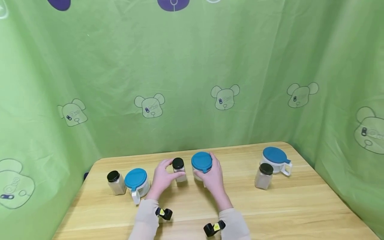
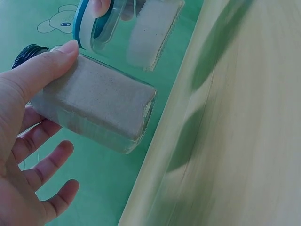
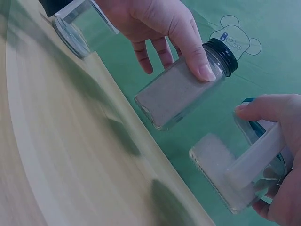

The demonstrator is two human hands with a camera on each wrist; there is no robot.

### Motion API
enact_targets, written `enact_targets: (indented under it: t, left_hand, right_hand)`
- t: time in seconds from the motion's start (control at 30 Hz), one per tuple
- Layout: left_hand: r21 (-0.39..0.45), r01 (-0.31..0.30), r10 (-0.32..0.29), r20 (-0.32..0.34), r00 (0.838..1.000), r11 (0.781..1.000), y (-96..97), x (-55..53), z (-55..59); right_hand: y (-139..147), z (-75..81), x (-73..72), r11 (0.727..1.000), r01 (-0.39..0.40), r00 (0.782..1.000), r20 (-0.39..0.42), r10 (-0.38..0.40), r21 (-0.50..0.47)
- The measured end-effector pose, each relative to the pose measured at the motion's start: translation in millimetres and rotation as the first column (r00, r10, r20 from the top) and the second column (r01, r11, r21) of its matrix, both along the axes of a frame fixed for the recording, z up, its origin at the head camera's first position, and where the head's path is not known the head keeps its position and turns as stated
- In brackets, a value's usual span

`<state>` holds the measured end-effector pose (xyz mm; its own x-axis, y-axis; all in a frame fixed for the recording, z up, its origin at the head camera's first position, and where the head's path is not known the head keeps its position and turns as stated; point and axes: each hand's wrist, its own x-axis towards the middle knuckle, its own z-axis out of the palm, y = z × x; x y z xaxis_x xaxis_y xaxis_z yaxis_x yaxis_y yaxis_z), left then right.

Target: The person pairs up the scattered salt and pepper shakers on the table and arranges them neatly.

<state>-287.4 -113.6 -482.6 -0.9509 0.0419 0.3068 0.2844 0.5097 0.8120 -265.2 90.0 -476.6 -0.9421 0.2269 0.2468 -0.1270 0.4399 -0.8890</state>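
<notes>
Left hand (image 1: 162,179) grips the black-capped spice jar (image 1: 179,169); right hand (image 1: 213,176) clasps the blue-lidded cup (image 1: 201,165). Bare table (image 1: 300,206) lies at 6 o'clock. Only the right wrist view shows the cup's handle (image 3: 256,160).

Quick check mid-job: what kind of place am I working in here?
Probably a staged tabletop recording setup, not a real kitchen: a light wooden table enclosed by a green bear-print curtain, with spice jars and blue-lidded cups laid out in pairs.

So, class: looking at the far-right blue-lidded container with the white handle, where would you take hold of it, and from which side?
Grip the white handle of the blue-lidded container, coming in from the right. The handle sticks out on that side, free of the black-capped spice jar standing at the container's front left. The flat lid gives fingers little to hold, and both the left hand and right hand are busy at the middle pair.
</notes>
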Motion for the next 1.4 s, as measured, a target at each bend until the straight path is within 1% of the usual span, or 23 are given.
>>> enact_targets:
  t: [0.13,0.37,0.5,0.8,1.1,1.4]
  left_hand:
    - [0.008,0.005,-0.005,0.013,1.0,1.0,-1.3,1.6,0.4]
    - [-0.018,0.022,-0.022,0.006,1.0,1.0,-0.3,2.0,-0.6]
    - [-0.011,0.025,-0.025,0.013,1.0,1.0,0.2,2.5,-1.9]
    - [-0.01,0.027,-0.027,0.038,0.999,1.0,-1.9,3.0,-5.9]
    - [-0.022,0.045,-0.044,0.031,0.999,0.999,-4.9,-0.3,-4.3]
    - [-0.024,0.043,-0.042,0.053,0.998,0.999,-10.1,1.4,-6.2]
  right_hand:
    - [-3.4,-1.4,1.5,1.0,0.003,1.0,-0.005,-0.003,-0.009]
    - [-8.3,-3.5,4.5,1.0,0.007,0.999,-0.035,-0.007,-0.013]
    - [-8.6,-4.2,5.6,1.0,0.012,0.999,-0.04,-0.012,-0.007]
    - [-9.3,-4.6,8.8,1.0,0.023,0.999,-0.033,-0.023,-0.009]
    - [-13.8,-5.4,10.5,0.999,0.022,0.999,-0.024,-0.022,-0.024]
    - [-17.5,-9.3,12.3,1.0,0.008,1.0,-0.024,-0.008,-0.023]
